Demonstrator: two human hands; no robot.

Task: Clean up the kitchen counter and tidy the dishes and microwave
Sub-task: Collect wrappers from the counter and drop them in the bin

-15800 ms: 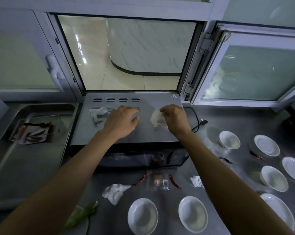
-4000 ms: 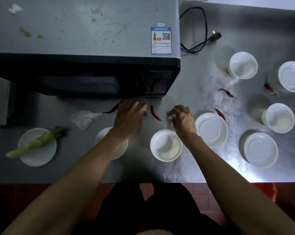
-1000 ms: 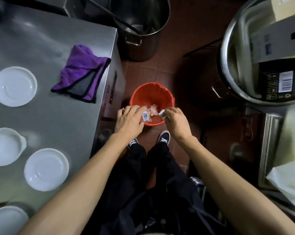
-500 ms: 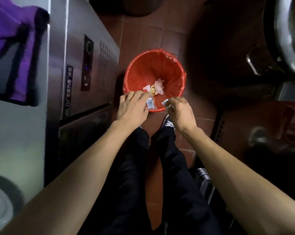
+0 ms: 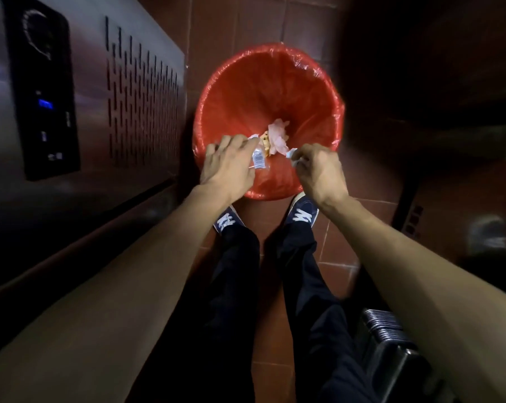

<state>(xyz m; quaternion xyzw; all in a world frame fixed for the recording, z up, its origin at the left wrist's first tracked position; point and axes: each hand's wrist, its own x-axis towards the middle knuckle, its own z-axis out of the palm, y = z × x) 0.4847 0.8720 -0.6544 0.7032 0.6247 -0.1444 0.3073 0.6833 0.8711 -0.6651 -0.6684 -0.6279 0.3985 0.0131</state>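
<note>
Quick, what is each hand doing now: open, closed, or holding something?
Left hand: holding a clear wrapper over the red bin.
Right hand: pinching a white scrap.

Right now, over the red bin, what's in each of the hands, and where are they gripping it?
The left hand pinches a clear barcoded wrapper at its edge. The right hand pinches a small white scrap at the fingertips. Both are above the red bin.

Both hands (image 5: pixel 228 167) now lower over the red bin (image 5: pixel 269 91), counter and purple cloth out of view.
</note>
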